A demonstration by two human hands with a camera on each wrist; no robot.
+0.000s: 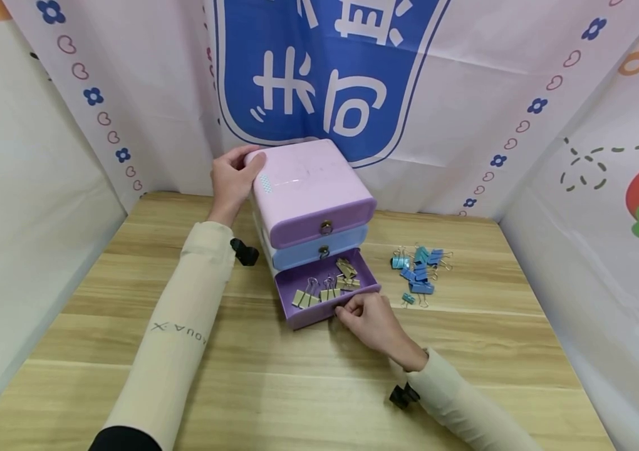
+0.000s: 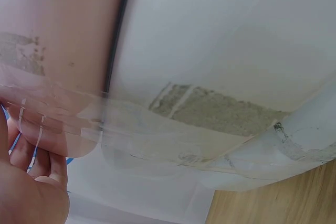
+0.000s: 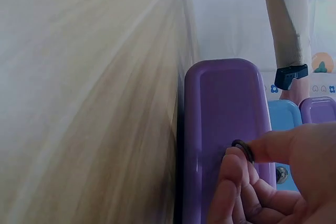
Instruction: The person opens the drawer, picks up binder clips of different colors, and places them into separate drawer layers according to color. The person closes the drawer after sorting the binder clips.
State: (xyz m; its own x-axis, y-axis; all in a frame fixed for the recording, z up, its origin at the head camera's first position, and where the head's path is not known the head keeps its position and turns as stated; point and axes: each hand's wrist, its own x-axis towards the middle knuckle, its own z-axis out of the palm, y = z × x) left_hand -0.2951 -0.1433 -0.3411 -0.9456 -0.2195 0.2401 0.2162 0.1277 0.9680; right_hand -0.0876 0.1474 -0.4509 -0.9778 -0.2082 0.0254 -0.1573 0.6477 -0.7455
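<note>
A small three-drawer organizer with a pink top stands on the table. Its bottom purple drawer is pulled out and has several gold binder clips inside. My left hand holds the organizer's back left corner, thumb on top and fingers around the back; in the left wrist view the hand is partly cut off by the frame edge. With thumb and forefinger my right hand pinches the bottom drawer's metal ring pull, seen up close in the right wrist view.
Several blue and teal binder clips lie in a loose group on the wooden table, right of the organizer. The blue middle drawer and purple top drawer are closed. A printed cloth hangs behind.
</note>
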